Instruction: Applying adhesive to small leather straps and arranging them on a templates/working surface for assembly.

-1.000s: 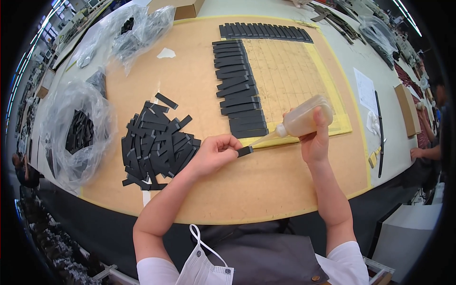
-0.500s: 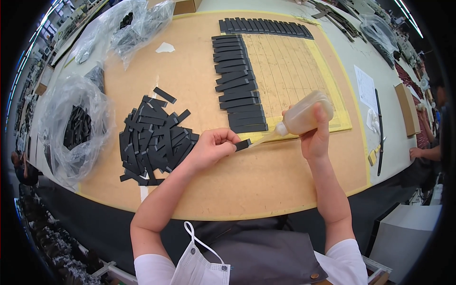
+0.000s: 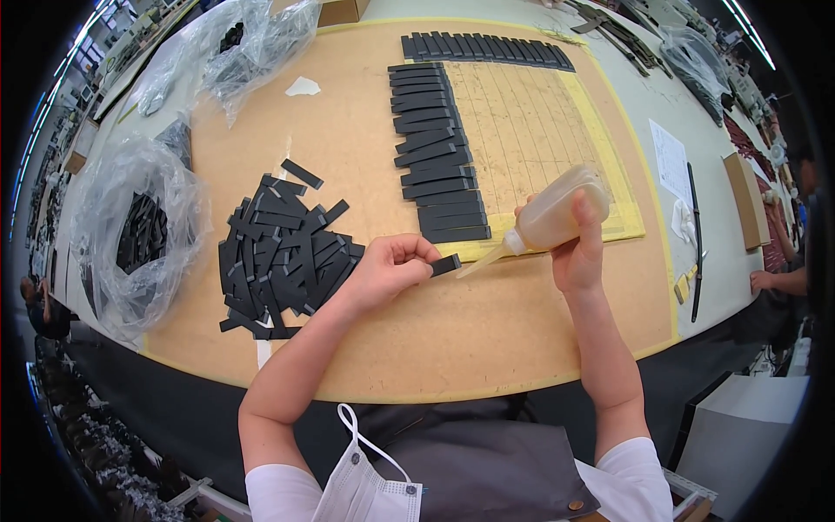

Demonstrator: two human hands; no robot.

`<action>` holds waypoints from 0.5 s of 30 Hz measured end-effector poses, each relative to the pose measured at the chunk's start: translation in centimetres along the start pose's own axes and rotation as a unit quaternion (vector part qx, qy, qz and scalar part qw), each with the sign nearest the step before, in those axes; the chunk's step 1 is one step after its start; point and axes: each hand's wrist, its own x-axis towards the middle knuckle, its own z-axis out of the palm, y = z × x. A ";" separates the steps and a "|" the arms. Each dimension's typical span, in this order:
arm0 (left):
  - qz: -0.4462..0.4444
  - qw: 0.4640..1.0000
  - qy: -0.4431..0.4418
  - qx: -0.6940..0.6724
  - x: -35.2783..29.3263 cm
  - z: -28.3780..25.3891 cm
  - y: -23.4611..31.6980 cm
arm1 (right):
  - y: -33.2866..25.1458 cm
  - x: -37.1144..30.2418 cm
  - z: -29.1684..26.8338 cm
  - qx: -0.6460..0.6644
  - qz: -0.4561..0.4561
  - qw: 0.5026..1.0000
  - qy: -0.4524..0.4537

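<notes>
From my end, I have the left hand (image 3: 396, 271) over the board, its thumb and forefinger closed in a pinch on one black strip (image 3: 444, 266), which juts out to the right with its paler end free. The right hand (image 3: 576, 252) is wrapped around a cloudy squeeze bottle (image 3: 557, 209): the thumb lies along the right side, and most of the other fingers are hidden behind the body, so I cannot tell how hard they press. The nozzle (image 3: 483, 261) slants down to the left, its tip just beside the strip's free end and, as far as I can judge, not touching it.

To do this well, I would hold the strip level and motionless, let only the bottle move, bring the tip to the pale end alone and squeeze lightly, so nothing runs toward the pinching fingers.

As for edges, the column of strips (image 3: 435, 165) ends just beyond the held strip, so the nozzle should not swing far. The yellow-taped panel (image 3: 522, 139) lies under and beyond the bottle. The loose pile (image 3: 283, 261) sits left of the left wrist, near enough for the forearm to brush. The widest room is on the near stretch of the board (image 3: 435, 361), toward its taped near edge. On the right, a black rod (image 3: 695, 252) lies on the white desk (image 3: 713, 204), well apart from the right hand.
</notes>
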 end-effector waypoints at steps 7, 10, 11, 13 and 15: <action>-0.012 1.000 -0.003 -0.004 -0.2 0.0 0.4 | -0.5 -0.1 0.7 0.039 -0.007 0.999 0.021; -0.009 1.000 -0.006 -0.007 -0.2 -0.1 0.3 | -0.4 0.0 0.5 0.036 -0.008 0.999 0.024; -0.007 1.000 -0.005 -0.009 -0.2 -0.1 0.4 | -0.2 0.1 0.0 0.021 0.002 1.000 0.014; -0.006 1.000 -0.001 -0.007 -0.2 0.0 0.4 | -0.2 0.1 -0.2 0.005 0.010 1.000 0.005; -0.005 1.000 0.002 -0.005 -0.1 -0.1 0.4 | -0.2 0.0 0.1 0.019 0.005 1.000 0.018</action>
